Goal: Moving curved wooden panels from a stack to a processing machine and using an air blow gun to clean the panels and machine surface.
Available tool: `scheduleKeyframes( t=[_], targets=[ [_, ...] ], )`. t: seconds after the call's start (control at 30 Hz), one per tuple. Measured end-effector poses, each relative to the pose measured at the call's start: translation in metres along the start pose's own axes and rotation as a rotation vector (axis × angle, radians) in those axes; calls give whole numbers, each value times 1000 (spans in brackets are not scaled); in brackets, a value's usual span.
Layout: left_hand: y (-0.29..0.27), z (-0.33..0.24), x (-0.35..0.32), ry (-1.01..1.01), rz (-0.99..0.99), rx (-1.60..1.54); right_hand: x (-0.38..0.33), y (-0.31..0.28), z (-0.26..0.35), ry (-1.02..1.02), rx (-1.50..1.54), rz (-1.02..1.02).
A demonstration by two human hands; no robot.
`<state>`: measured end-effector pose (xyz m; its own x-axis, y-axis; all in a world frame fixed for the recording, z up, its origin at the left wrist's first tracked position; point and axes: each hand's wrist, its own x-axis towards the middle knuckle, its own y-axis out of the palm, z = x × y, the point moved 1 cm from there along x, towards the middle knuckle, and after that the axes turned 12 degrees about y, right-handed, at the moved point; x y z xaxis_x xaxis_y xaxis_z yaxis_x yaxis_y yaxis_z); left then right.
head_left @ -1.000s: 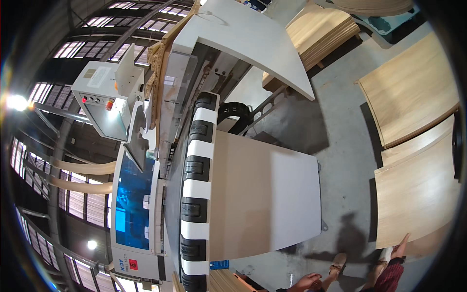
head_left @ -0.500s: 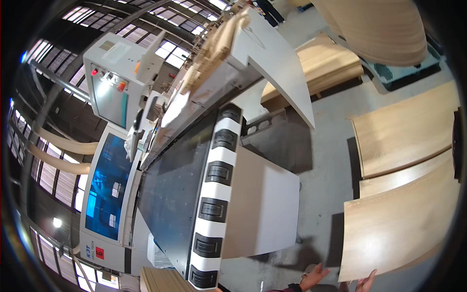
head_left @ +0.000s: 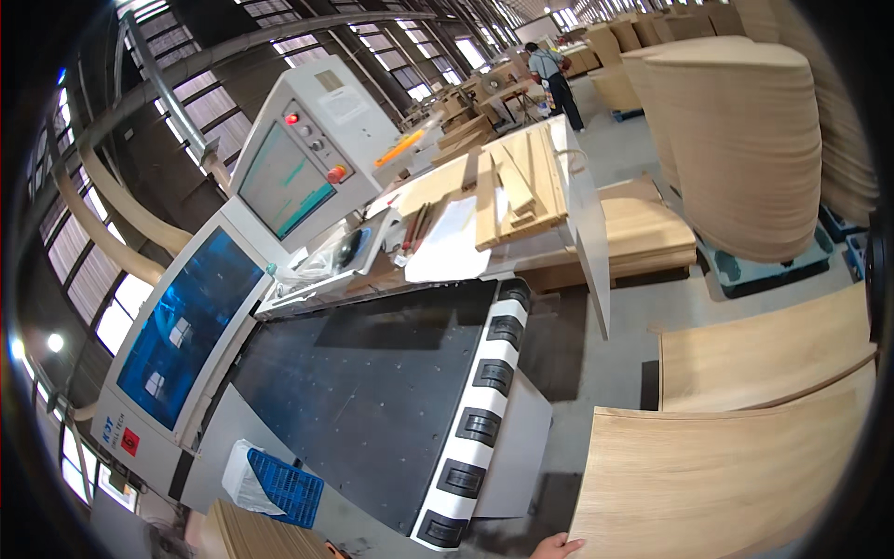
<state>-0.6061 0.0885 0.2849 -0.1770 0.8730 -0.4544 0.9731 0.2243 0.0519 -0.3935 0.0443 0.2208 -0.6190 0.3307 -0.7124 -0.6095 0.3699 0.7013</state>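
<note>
My left hand (head_left: 557, 547) is at the bottom edge of the view, closed on the left edge of a light wood panel (head_left: 708, 475). Its thumb lies on top, while the other fingers are hidden beneath. The broad, flat panel fills the lower right and overlaps other wood panels (head_left: 764, 349) behind it. My right hand is out of view.
Left of me stands a drilling machine with a dark bed (head_left: 372, 382), a roller-edged front rail (head_left: 480, 426) and a control screen (head_left: 284, 182). A blue basket (head_left: 296, 489) sits beside it. Tall panel stacks (head_left: 736, 140) stand far right; a person (head_left: 549, 79) stands in the distance.
The view has tilted and swung, showing more of the hall. My left hand, apart from the panel before, now grips its left edge. My right hand, earlier at the panel's near edge, has left view.
</note>
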Motion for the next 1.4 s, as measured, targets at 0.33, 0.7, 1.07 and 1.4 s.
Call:
scheduleKeyframes(
  t=[0.33,0.7,1.07,1.4],
  targets=[
    [-81,-138,-71,249,-29,-8,-6,-160,59,-425,206,91],
    [-204,-204,-124,228,-161,11,67,-231,114,-652,392,-622],
    [-280,-250,-163,378,-462,434,51,-136,124,-643,224,-637],
    [-380,-264,-232,371,-513,311,5,-23,60,-728,59,-664]
  ],
)
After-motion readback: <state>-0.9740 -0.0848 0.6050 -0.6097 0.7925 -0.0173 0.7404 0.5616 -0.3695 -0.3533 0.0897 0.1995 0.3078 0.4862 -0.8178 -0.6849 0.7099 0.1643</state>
